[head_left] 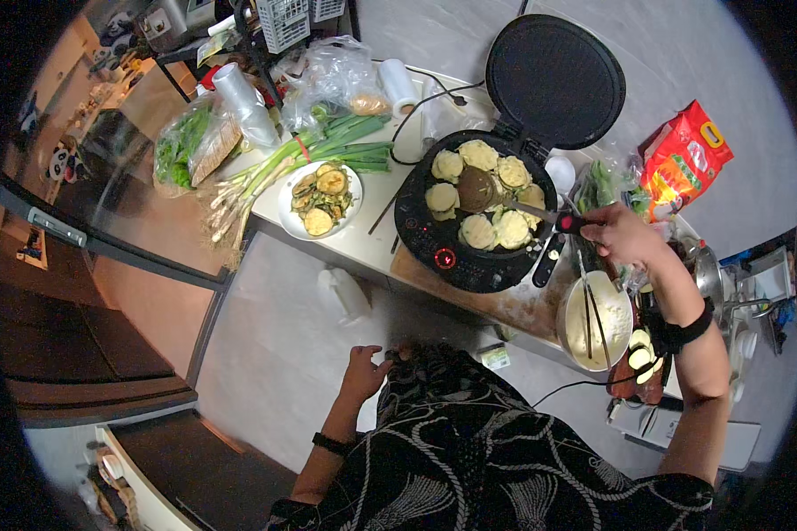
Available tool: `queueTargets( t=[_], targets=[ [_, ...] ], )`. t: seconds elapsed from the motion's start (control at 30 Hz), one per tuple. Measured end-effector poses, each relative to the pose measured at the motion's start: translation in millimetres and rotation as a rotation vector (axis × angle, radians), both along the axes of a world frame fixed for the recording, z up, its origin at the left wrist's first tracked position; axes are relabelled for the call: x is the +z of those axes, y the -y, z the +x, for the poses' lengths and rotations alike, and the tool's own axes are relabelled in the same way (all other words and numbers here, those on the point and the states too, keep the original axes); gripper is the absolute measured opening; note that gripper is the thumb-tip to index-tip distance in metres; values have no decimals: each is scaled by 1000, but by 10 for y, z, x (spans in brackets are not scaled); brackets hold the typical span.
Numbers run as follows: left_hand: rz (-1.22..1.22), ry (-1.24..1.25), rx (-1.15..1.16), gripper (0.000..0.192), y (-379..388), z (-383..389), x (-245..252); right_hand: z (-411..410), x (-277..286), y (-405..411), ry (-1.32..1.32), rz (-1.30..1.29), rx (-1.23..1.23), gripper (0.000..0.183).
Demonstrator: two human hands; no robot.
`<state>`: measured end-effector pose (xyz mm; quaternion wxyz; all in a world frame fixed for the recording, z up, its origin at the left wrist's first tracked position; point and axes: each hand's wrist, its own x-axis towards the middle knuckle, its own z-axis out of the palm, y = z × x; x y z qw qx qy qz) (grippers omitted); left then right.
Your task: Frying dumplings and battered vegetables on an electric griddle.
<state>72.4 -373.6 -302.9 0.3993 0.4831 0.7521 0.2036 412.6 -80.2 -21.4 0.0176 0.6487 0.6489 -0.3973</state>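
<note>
My right hand point(621, 233) grips the black handle of a spatula point(531, 210). Its brown round blade point(476, 189) rests among pale battered slices point(476, 232) in the electric griddle pan point(432, 229). Some of the slices lie around the blade, and the pan's hinged lid point(555, 81) stands raised behind. A red number glows on the pan's control panel. My left hand point(365, 373) hangs by my body over the floor, fingers apart, with nothing in it. Left of the pan, a white plate point(291, 224) carries browned fried slices point(332, 182).
A bowl of batter point(627, 312) with chopsticks point(588, 318) sits at the counter's front right, beside cut pale slices point(639, 358). Green onions point(292, 159), bagged greens point(184, 146) and a plastic roll point(398, 86) lie left. A red bag point(684, 159) stands behind my right hand.
</note>
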Motion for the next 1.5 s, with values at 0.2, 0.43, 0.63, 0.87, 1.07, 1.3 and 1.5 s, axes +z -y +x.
queueTargets(
  t=[0.2,0.43,0.63,0.87,1.07,1.3,1.5],
  targets=[
    [9,17,-12,45,-54,15,43,155,-199,74,-246,-188,-204,35],
    [11,-15,-48,45,-149,14,55,277,-508,244,-404,-36,-60,33],
    [-18,-24,-83,44,-236,41,135,382,-663,238,-478,-91,-120,32],
    [-10,-9,-51,43,-232,73,218,277,-740,218,-640,-284,-338,34],
    [-21,-22,-44,44,-165,75,222,430,-939,249,-370,482,138,41],
    [-38,-17,-22,43,-199,142,269,336,-883,613,200,1155,595,60],
    [-25,-18,-29,42,-186,154,228,281,-698,673,-45,989,315,46]
  ],
)
